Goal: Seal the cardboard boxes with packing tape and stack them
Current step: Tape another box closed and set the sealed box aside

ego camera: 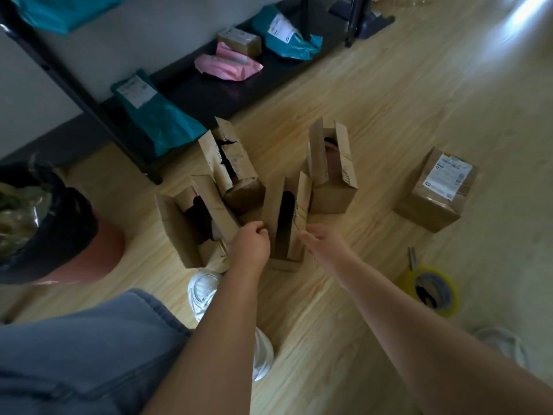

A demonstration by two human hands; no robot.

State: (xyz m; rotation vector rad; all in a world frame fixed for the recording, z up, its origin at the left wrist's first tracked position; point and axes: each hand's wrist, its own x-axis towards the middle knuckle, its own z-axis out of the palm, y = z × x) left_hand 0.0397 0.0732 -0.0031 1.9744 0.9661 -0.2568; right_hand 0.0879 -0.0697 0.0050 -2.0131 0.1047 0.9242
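Several cardboard boxes stand on the wooden floor with their top flaps up. The nearest open box (288, 217) is between my hands. My left hand (251, 244) has curled fingers at its left flap; whether they grip the flap I cannot tell. My right hand (326, 245) reaches with straight fingers to its right flap. Other open boxes stand at the left (185, 223), behind (236, 172) and at the right (333, 169). A sealed box with a white label (438, 191) sits apart at the right. A yellow-rimmed roll of packing tape (432, 292) lies on the floor near my right forearm.
A black shelf rack (125, 136) stands behind the boxes, holding teal (161, 115) and pink (227, 62) mailer bags and a small parcel. A bin with a black liner (42, 220) is at the left. Scissors (413, 257) lie beside the tape. My white shoes and knee are near.
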